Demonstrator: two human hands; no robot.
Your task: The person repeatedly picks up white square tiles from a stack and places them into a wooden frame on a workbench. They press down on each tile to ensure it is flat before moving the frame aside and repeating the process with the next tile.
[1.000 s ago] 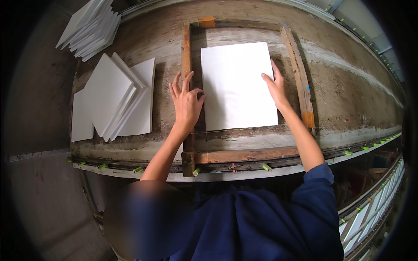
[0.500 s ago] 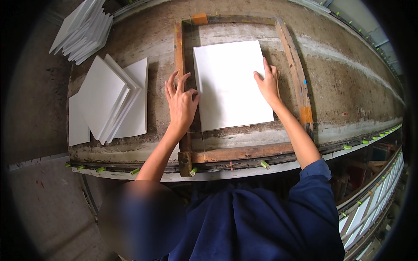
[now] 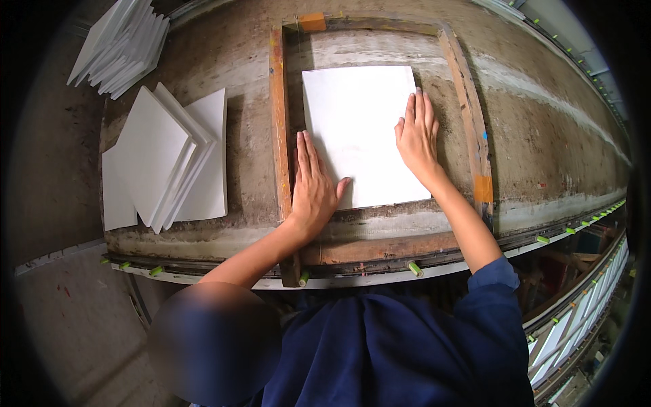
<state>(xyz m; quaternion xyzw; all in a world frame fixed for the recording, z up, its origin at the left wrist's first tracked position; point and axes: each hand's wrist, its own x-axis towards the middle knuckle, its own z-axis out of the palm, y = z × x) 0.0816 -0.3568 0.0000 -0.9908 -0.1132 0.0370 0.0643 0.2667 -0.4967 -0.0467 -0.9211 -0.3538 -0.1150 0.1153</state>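
Note:
A white rectangular sheet point(image 3: 363, 136) lies flat on the table point(image 3: 549, 156), inside a worn wooden frame point(image 3: 279, 102) with orange tape on parts of it. My left hand point(image 3: 313, 193) rests at the sheet's left edge, close to the frame's left bar, its fingers straight and its thumb spread over the sheet. At the right edge lies my right hand point(image 3: 418, 139), palm down with fingers stretched out, partly over the sheet and partly beyond it. Neither hand grips anything. Whether a mesh covers the frame's opening, I cannot tell.
Left of the frame, several white sheets point(image 3: 152, 152) lie in a fanned pile. Another stack of white sheets point(image 3: 122, 47) is at the far left. Small green pegs point(image 3: 415, 269) line the table's near edge. A rack with white panels point(image 3: 569, 339) stands at the lower right.
My left hand has come off the frame's left bar onto the sheet's left edge, its curled fingers now straight. My right hand has flattened on the right edge. The view has shifted slightly.

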